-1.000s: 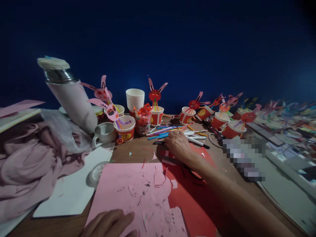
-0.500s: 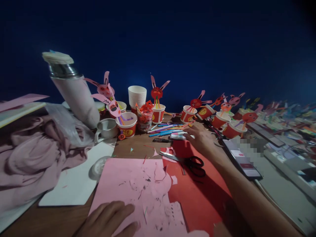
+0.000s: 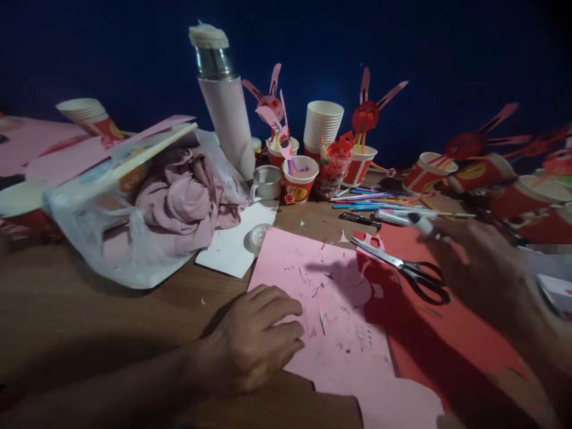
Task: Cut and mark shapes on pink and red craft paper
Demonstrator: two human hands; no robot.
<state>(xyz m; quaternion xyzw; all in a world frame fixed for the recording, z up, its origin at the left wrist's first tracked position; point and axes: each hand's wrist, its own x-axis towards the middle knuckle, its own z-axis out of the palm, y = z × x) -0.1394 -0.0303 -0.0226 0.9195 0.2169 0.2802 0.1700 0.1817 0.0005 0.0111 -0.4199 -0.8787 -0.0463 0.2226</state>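
Observation:
My left hand [image 3: 257, 333] rests at the left edge of a pink paper sheet [image 3: 308, 357], fingers loosely bent and slightly apart, holding nothing. At the right, my right hand [image 3: 478, 268] is blurred and closed on a short white tube with a dark end [image 3: 423, 226], perhaps a marker; its exact kind is unclear. Just left of that hand, black-handled scissors [image 3: 402, 268] lie across the pink sheet and a red paper sheet [image 3: 460, 328]. Paper scraps and dark marks dot the pink sheet. Another white tube [image 3: 393, 218] lies behind the scissors.
Coloured sticks [image 3: 375, 199] lie behind the papers. Farther back stand a cup with a rabbit figure [image 3: 300, 182], a stack of white cups [image 3: 324, 128], a cup of red scraps [image 3: 333, 170], a metal mug [image 3: 267, 182] and a flask [image 3: 227, 119]. Bundled pink cloth [image 3: 187, 199] is at left.
My view has turned left. My right hand has drawn back from the sticks and pens with the white tube in it. My left hand lies at the pink sheet's left edge.

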